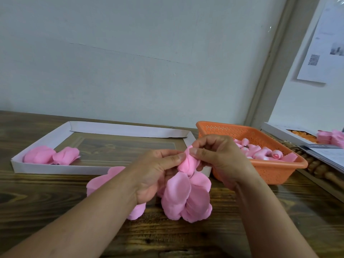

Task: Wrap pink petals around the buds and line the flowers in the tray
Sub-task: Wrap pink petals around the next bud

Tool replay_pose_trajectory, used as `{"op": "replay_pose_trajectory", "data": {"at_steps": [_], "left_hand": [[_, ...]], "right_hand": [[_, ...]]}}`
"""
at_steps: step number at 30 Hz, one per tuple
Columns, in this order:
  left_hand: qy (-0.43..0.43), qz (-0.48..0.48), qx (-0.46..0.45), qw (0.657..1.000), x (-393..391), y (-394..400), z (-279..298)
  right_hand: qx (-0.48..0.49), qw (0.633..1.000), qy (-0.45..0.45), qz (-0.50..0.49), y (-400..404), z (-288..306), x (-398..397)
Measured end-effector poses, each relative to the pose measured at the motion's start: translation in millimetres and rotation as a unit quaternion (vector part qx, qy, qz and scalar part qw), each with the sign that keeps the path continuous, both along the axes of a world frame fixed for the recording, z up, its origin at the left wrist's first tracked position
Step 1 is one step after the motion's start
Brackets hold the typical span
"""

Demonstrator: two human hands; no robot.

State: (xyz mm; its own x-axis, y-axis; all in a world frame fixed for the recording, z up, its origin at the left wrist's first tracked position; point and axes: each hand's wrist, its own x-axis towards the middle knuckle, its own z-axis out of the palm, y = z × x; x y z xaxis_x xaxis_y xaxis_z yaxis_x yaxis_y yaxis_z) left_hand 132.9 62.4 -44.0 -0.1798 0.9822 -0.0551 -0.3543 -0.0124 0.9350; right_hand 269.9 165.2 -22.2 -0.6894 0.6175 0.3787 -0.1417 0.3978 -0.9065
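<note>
**Petal going round the bud, both hands on it**

Here we are mid-wrap, above the middle of the tabletop (pixel 55 211). The left hand (pixel 154 172) pinches the bud (pixel 187 164) from the left, thumb pressed flat on the pink layer. The right hand (pixel 221 157) pinches from the right, its grip narrow, thumb and forefinger closed on the top edge of a petal (pixel 189 148). So both grips are holding the same flower, and the bud itself is mostly hidden under pink.

Below the hands, a bunch of loose petals (pixel 186 200) hangs down from the bud, unwrapped yet. More petals (pixel 104 179) lie on the tabletop under the left forearm.

Far left, the white tray (pixel 46 169) holds two finished flowers (pixel 52 155) in its near-left corner, touching each other. To the right, the orange basket (pixel 260 165) carries the spare buds (pixel 253 148).

Where could this slip? The petals look thin and limp. If either pinch eases while the next layer is pulled round, I'd expect the wrap to spring open. The hanging bunch could also snag or tear if tugged hard. And that left forearm sits right over the loose petals, so a sweep toward the tray might drag them off their spot.
</note>
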Motion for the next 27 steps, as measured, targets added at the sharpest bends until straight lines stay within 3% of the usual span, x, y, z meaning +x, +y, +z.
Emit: {"op": "replay_pose_trajectory", "data": {"at_steps": [4, 14, 21, 27], "left_hand": [[-0.025, -0.041, -0.002, 0.999, -1.3, -1.7, 2.6], [0.012, -0.075, -0.014, 0.997, -7.3, -2.8, 1.7], [0.034, -0.072, -0.020, 0.997, -4.6, -1.8, -0.7], [0.033, -0.070, -0.017, 0.997, -3.6, -1.5, -1.5]], "right_hand": [[0.009, 1.000, 0.015, 0.003, -0.3, -1.1, -1.6], [-0.064, 0.996, -0.017, 0.064, 0.9, -1.7, -1.1], [-0.069, 0.997, -0.001, 0.036, 0.6, -1.5, -0.6], [-0.015, 1.000, -0.017, -0.008, 0.6, -2.9, -2.2]]}}
